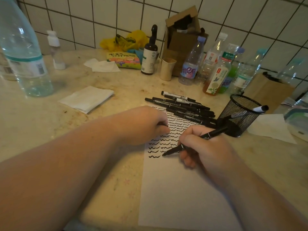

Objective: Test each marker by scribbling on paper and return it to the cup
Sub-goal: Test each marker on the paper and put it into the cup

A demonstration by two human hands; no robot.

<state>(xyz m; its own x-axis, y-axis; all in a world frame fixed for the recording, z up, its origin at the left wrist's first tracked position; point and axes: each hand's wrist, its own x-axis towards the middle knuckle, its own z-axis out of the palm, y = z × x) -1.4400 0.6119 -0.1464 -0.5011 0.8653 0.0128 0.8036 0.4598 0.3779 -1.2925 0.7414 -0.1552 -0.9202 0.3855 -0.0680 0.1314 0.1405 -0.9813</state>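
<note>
Testing step in progress. The right hand (202,147) is gripping a black marker (193,144) in a writing hold, thumb and fingers curled round the barrel, with the uncapped tip touching the paper (175,189) just right of the lowest wavy line in the left column of scribbles (165,139). The marker's rear end is pointing up and right toward the mesh cup (240,114). The right forearm is entering from the lower right corner, and the heel of the hand appears to be resting on the sheet.

The left hand (148,124) is lying on the paper's upper left part, fingers curled under and pinching something small and dark, probably the marker's cap, though it is too hidden to tell. The left forearm is crossing the counter (50,130) from the lower left and seems to be steadying the sheet.

Rows of scribbles are filling the upper part of the paper; the lower part is blank. A pile of black markers (181,107) is lying on the counter at the paper's far edge, just left of the cup, and one marker with a white barrel (260,108) is leaning inside the cup. Judged from this, many markers are waiting untested.

The next move calls for drawing a short wavy stroke, recapping the marker, then reaching up and right to drop it into the cup without tipping it
</note>
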